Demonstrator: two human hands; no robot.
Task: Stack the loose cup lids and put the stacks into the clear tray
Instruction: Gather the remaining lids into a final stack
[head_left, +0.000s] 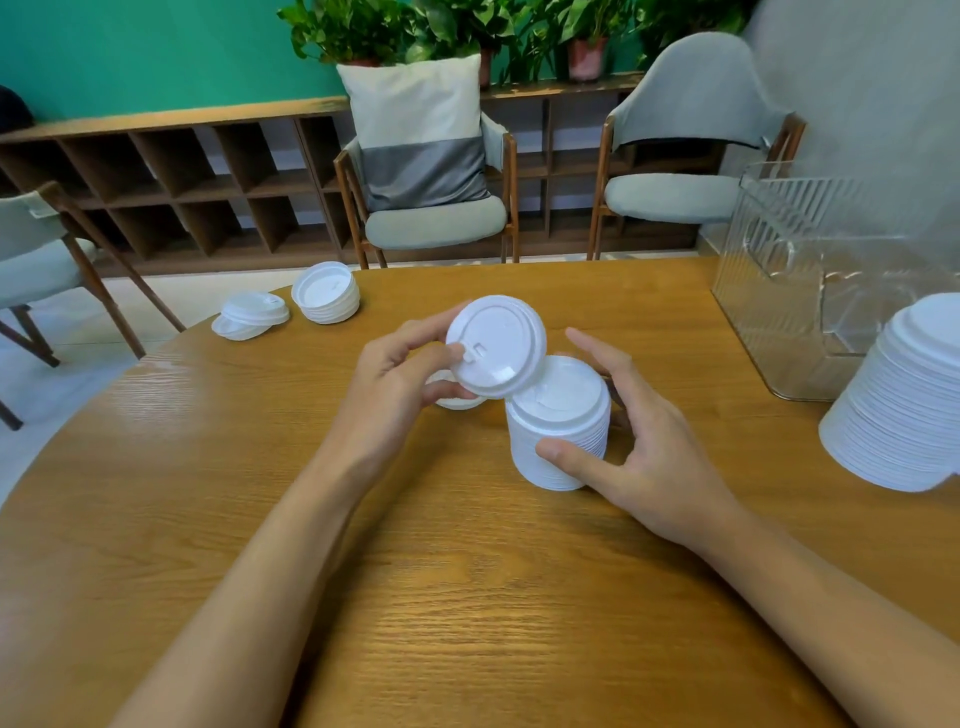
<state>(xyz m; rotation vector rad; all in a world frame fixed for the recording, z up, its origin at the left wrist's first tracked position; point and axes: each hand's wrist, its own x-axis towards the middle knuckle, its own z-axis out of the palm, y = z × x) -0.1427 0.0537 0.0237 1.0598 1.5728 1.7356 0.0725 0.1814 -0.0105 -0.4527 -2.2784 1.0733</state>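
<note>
— What's on the round wooden table (467, 597)?
— The clear ribbed plastic tray (810, 270), beyond my right hand (639, 441) and off to its right.
— Your hands?
— Right hand curls round a standing stack of white plastic lids (550, 447); left hand (395, 395) pinches one white lid (496, 348), tilted, just above it.

We are seeing everything through one wide-angle camera worn on the head, facing forward and tilting down across the wooden table (467, 597). We are sitting close: both forearms are running in from six o'clock, and the left hand (395, 384), pinching a lid (496, 348), and the right hand (649, 447), cupping the lid stack (556, 431), are filling the centre. The clear tray (769, 249) is sitting at two o'clock, chairs (436, 223) at twelve.
</note>
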